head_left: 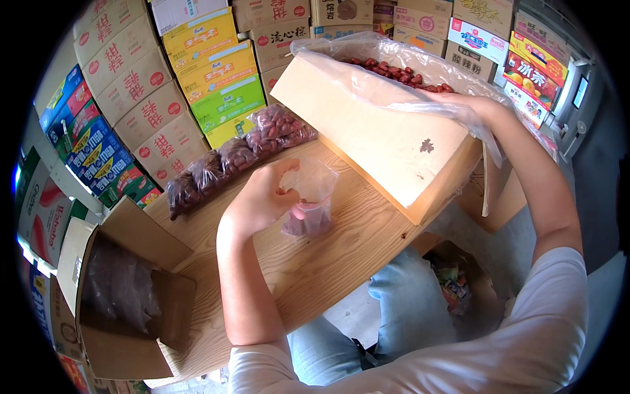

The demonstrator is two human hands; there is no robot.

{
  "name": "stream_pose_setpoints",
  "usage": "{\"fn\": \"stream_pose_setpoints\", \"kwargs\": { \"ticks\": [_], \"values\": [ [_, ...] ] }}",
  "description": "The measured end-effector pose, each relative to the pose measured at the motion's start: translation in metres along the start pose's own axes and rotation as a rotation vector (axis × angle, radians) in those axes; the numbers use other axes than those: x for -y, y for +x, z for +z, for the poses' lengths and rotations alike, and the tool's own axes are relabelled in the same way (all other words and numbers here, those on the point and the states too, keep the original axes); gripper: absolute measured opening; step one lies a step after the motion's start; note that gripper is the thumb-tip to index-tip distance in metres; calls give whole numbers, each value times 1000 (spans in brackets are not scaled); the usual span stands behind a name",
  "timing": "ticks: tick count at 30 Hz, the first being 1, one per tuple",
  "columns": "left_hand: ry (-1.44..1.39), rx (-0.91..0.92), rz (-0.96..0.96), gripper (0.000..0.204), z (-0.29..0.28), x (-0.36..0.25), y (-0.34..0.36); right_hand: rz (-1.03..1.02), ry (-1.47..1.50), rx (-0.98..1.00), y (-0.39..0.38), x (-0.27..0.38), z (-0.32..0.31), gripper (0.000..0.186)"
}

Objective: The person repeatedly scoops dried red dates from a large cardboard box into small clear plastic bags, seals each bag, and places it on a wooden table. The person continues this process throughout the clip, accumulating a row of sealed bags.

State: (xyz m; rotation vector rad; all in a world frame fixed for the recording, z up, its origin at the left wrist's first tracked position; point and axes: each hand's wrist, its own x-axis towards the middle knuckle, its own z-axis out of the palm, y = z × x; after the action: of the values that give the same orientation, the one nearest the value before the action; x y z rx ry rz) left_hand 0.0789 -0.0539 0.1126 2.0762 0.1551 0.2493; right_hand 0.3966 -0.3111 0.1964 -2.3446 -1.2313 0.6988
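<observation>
1 head view looks steeply down, close over the wooden table [315, 262].

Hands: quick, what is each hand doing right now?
Left hand: closed on the rim of a small clear bag partly filled with red dates.
Right hand: inside the plastic-lined box of dates; its grip cannot be told.

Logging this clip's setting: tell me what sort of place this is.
Probably a stockroom or small packing room: stacked cartons fill the wall, filled bags of red fruit line the wooden table, and a plastic-lined box holds more.
</observation>
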Motion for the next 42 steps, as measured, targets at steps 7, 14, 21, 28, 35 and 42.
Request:
{"fn": "stream_pose_setpoints", "kwargs": {
  "ticks": [7, 14, 21, 28, 35, 42],
  "values": [
    [37, -4, -19, 52, 2, -2, 0, -66, -65, -64, 14, -17, -5, 55],
    [74, -27, 4, 49, 3, -2, 0, 105, 11, -88, 5, 27, 6, 48],
    [39, -23, 13, 49, 3, -7, -1, 80, 181, -91, 14, 12, 7, 44],
    [73, 0, -11, 51, 5, -3, 1, 31, 100, -91, 19, 8, 7, 43],
    [93, -30, 15, 50, 4, -6, -2, 14, 136, -170, 14, 27, 16, 46],
    [79, -21, 7, 49, 5, -6, -1, 107, 301, -241, 31, 13, 11, 41]
  ]
}}
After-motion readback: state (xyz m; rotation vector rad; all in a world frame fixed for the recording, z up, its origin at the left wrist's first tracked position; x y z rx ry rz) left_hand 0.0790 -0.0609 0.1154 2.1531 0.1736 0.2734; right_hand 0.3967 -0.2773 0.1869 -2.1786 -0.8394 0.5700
